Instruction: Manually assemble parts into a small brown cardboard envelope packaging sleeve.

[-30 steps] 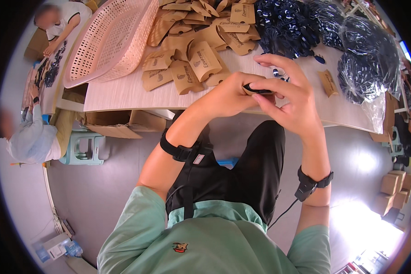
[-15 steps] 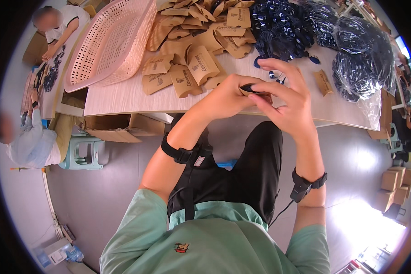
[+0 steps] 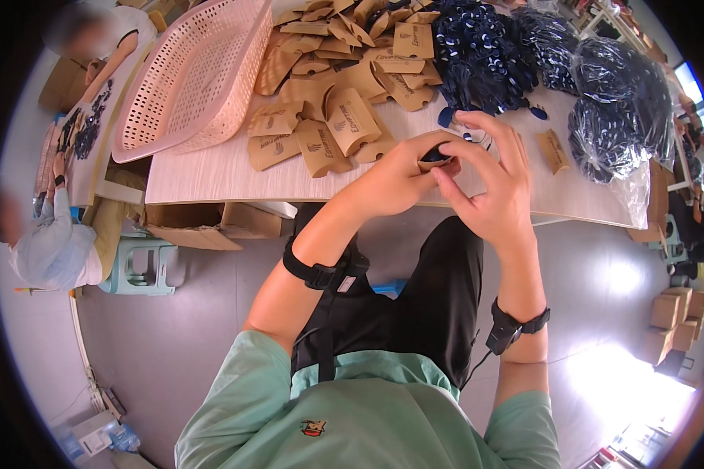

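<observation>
My left hand [image 3: 403, 176] is closed around a small brown cardboard pillow box [image 3: 435, 162], whose end gapes toward the right. Inside that mouth shows something dark [image 3: 436, 153], too hidden to name. My right hand [image 3: 493, 176] is beside the opening with its fingers apart. Its index fingertip is at the dark thing and its thumb is by the box's lower edge. Just past the right fingertips, a dark blue oval piece [image 3: 446, 117] with small blue-and-white parts seems to lie on the table [image 3: 203, 176].
Flat-ended brown pillow boxes [image 3: 344, 117] are heaped ahead, beside a pink perforated basket [image 3: 188, 86]. A tangle of dark blue corded items [image 3: 481, 62] and clear bags of them [image 3: 622, 102] fill the right. One box [image 3: 553, 151] lies apart. Other people sit at the left.
My right thumb and index finger have spread apart at the box's mouth, which gapes wider and shows more of the dark thing. The view has shifted slightly.
</observation>
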Motion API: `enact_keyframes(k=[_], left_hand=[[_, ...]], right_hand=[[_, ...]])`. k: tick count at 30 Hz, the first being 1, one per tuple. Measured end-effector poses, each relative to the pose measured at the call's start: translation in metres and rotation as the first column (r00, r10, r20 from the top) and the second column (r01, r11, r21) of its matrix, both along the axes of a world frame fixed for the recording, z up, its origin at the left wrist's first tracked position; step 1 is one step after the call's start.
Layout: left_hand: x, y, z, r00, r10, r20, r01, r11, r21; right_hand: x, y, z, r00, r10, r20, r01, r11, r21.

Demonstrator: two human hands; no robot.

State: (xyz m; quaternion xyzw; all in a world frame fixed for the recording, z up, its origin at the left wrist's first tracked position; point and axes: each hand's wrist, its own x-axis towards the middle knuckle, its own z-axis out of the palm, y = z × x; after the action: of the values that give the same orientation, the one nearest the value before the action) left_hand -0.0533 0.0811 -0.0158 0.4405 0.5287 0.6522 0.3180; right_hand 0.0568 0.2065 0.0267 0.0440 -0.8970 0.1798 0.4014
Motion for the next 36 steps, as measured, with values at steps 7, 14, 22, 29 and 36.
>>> enact_keyframes(k=[7,14,22,29,36], left_hand=[[-0.007,0.003,-0.013,0.994,-0.038,-0.107,0.045,0.997,0.067],[-0.005,0.002,-0.006,0.997,-0.076,-0.032,0.077,0.997,0.012],[-0.002,0.001,-0.002,0.962,0.094,-0.255,-0.112,0.992,-0.058],[-0.006,0.010,-0.012,0.974,0.117,-0.193,-0.103,0.991,0.080],[-0.009,0.012,-0.021,0.989,0.128,-0.076,-0.117,0.985,0.129]], right_hand=[[-0.005,0.006,0.004,0.994,0.099,0.045,-0.100,0.995,0.018],[-0.004,0.001,0.010,0.998,0.013,0.060,-0.022,0.990,0.142],[0.000,-0.022,-0.006,0.982,-0.129,0.136,0.170,0.917,-0.360],[0.002,0.003,-0.012,0.951,0.053,0.304,0.180,0.704,-0.687],[-0.012,-0.005,-0.013,0.948,0.273,0.165,0.099,0.238,-0.966]])
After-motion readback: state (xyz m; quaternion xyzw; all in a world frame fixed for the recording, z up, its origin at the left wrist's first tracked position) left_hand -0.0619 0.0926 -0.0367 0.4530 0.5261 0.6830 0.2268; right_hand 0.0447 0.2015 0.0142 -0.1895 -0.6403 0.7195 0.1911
